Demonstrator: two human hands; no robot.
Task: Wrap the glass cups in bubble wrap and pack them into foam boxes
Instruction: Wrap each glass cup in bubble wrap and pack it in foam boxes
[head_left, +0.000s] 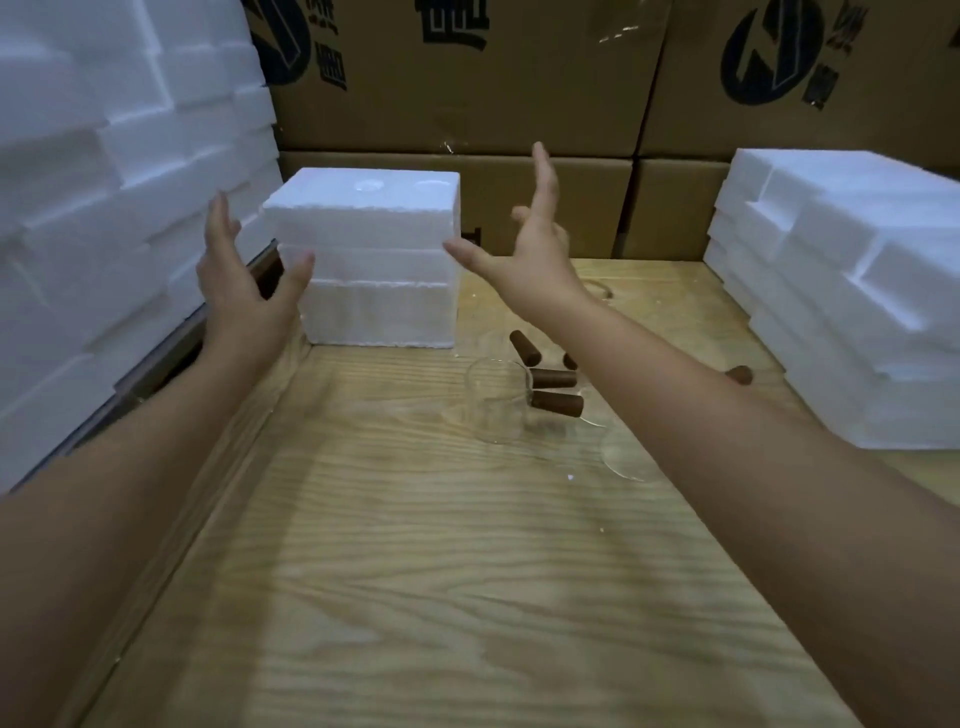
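Two hands are up and both spread wide, fingers straight, holding nothing. Between them sits the foam stack (374, 260) at the worktop's (467, 571) far left corner, three layers high, with its broad face towards us. Our left hand (244, 270) is at the stack's left edge, level with the middle layer. Our right hand (524, 244) is at the right edge, up by the top layer. Both thumbs look very close to the foam, but we cannot tell whether they touch.

The cups (496, 405) lie nearer us than the stack, about mid-worktop, just under our right forearm (727, 441). Their brown handles (556, 404) point different ways. That forearm covers part of the group and the glass is nearly invisible, so we can't count them or tell which stand upright.
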